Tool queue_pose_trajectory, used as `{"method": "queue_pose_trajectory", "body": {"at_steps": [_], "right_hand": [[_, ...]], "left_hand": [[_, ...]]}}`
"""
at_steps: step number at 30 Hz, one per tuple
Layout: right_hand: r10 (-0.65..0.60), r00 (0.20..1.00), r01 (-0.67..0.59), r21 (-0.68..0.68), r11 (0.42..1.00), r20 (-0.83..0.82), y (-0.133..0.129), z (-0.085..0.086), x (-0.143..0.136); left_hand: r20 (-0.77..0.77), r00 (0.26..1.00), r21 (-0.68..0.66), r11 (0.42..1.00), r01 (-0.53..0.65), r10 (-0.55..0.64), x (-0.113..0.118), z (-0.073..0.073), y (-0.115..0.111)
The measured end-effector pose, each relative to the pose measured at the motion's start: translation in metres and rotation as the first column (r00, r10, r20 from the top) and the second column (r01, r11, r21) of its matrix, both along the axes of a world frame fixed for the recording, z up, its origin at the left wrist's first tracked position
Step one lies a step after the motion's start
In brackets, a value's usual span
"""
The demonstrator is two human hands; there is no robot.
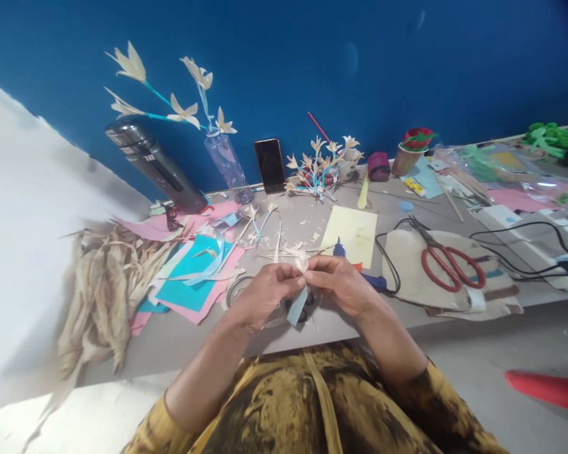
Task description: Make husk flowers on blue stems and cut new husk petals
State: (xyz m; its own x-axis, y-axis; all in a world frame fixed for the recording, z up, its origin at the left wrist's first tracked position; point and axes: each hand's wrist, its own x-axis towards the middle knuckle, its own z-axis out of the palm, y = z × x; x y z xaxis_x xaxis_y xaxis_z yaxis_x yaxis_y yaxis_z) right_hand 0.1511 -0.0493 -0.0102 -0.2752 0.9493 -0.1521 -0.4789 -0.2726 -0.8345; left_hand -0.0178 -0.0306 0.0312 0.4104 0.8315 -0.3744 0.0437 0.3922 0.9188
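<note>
Close together over the table's front edge, both hands pinch one small cream flower (301, 260), which looks made of dried husk. My left hand (271, 291) grips its base from the left with thumb and forefinger. From the other side, my right hand (341, 282) is closed on the same spot. A pale blue paper strip (297, 307) hangs from the fingertips; which hand holds it I cannot tell. Dark scissor handles (308, 309) lie partly hidden behind the strip. Just beyond the right hand stands a blue glue bottle (339, 248), beside a pale yellow sheet (355, 227).
Dried husks (97, 296) drape over the left edge beside blue paper (194, 271). Red-handled scissors (447, 261) lie on a cloth (402, 265) at right, near black cables. Behind stand a flask (158, 167), a bottle of flowers (227, 164), a phone (269, 165) and more husk flowers (317, 167).
</note>
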Motion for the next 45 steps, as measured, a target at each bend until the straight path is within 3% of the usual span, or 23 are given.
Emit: {"method": "queue_pose_trajectory", "body": {"at_steps": [5,8,13,18,23,26,30,36,45], "right_hand": [[-0.045,0.999,0.044,-0.042,0.998,-0.028,0.003,0.0,0.0],[-0.093,0.996,0.093,-0.056,0.994,0.005,0.004,0.002,-0.004],[-0.293,0.938,0.299,-0.002,0.954,0.184,0.0,0.008,-0.012],[-0.429,0.85,0.427,0.077,0.901,0.306,-0.005,0.012,-0.018],[-0.43,0.875,0.432,0.039,0.901,0.222,-0.006,0.012,-0.017],[-0.324,0.943,0.324,0.016,0.946,0.077,-0.008,0.009,-0.01],[-0.164,0.986,0.164,0.0,0.986,-0.027,-0.011,0.007,0.0],[-0.177,0.983,0.176,-0.021,0.984,-0.038,-0.011,0.002,0.001],[-0.178,0.981,0.176,-0.035,0.984,-0.076,-0.011,0.0,-0.001]], "left_hand": [[-0.003,1.0,0.011,1.0,-0.011,0.011,0.001,-0.003,0.003],[-0.111,0.991,0.146,0.988,-0.057,0.074,0.0,-0.003,0.003],[-0.277,0.95,0.327,0.944,-0.048,0.144,0.002,0.006,-0.001],[-0.251,0.947,0.333,0.937,-0.109,0.2,0.011,0.008,-0.008],[-0.199,0.95,0.354,0.922,-0.158,0.239,0.016,0.002,-0.008],[-0.13,0.972,0.252,0.954,-0.16,0.197,0.014,0.002,-0.005],[0.071,0.987,0.039,0.988,-0.147,0.144,0.013,0.003,-0.001],[0.213,0.965,-0.196,0.974,-0.113,0.154,0.014,-0.001,0.001],[0.345,0.935,-0.335,0.941,0.039,0.084,0.01,-0.008,0.001]]}}
